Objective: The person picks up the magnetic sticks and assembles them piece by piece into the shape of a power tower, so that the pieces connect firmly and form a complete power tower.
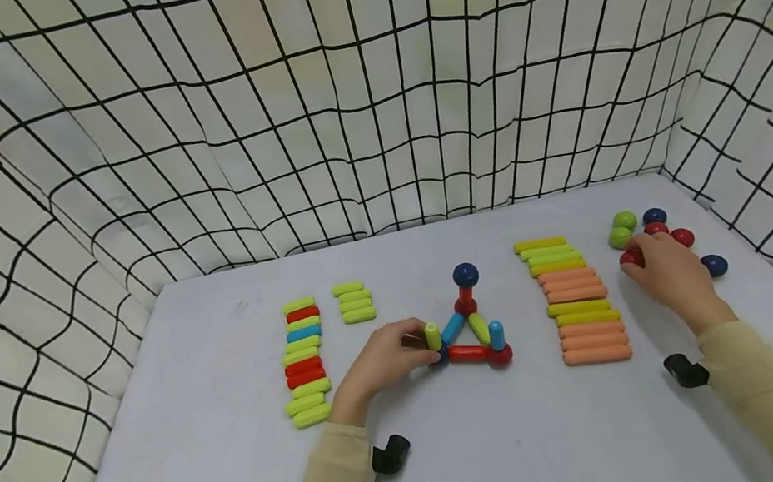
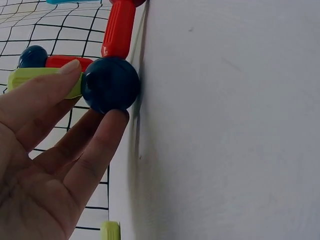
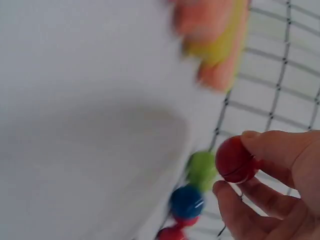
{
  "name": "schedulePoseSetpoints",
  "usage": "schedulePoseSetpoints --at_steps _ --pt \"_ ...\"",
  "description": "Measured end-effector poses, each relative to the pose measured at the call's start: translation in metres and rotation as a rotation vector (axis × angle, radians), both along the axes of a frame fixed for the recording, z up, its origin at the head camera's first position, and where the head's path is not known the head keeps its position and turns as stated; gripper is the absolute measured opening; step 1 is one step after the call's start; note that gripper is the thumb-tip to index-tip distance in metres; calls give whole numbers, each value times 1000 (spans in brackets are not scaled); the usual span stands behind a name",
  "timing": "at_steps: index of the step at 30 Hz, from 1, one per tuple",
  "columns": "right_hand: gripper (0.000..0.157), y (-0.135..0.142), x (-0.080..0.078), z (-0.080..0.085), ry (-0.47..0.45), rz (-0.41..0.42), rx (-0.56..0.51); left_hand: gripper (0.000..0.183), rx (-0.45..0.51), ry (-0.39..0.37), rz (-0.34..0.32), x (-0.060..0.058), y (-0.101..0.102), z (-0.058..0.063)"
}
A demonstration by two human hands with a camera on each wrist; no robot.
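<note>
My left hand holds the left corner of a small triangular frame of sticks and balls. Its thumb presses an upright yellow-green stick, and a fingertip touches the dark blue ball at that corner. A red stick, a light blue stick and a yellow-green one make the base. At the right corner stands a blue stick on a red ball. The far corner carries a red upright topped by a dark blue ball. My right hand pinches a red ball between thumb and fingers.
Short yellow-green, red and blue sticks lie in a column at left, beside several yellow-green ones. Longer orange and yellow sticks line up right of the frame. Loose green, red and blue balls surround my right hand. Black netting borders the table.
</note>
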State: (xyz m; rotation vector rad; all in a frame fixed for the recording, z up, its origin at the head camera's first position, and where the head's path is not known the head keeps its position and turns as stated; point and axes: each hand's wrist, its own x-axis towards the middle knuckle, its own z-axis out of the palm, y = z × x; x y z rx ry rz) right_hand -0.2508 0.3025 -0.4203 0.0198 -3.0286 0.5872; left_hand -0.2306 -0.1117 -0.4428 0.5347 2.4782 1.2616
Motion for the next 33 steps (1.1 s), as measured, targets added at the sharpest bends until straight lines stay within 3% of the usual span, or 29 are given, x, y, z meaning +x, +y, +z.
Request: schedulePoseSetpoints --at_steps 3,7,11,18,27,33 --pt "45 -25 10 15 15 83 -169 24 1 -3 -16 1 0 0" --pt "50 -66 28 37 -107 244 -432 24 7 9 -36 1 0 0" --pt "44 -102 41 40 -160 375 -569 26 15 10 -82 2 0 0" --pt "36 -127 44 28 -116 533 -570 24 -9 17 -143 2 6 -1" --pt "34 -118 47 29 -113 503 -565 22 -27 28 -141 4 11 1" --pt "44 -114 47 28 -140 486 -567 23 -33 33 -141 5 11 1"
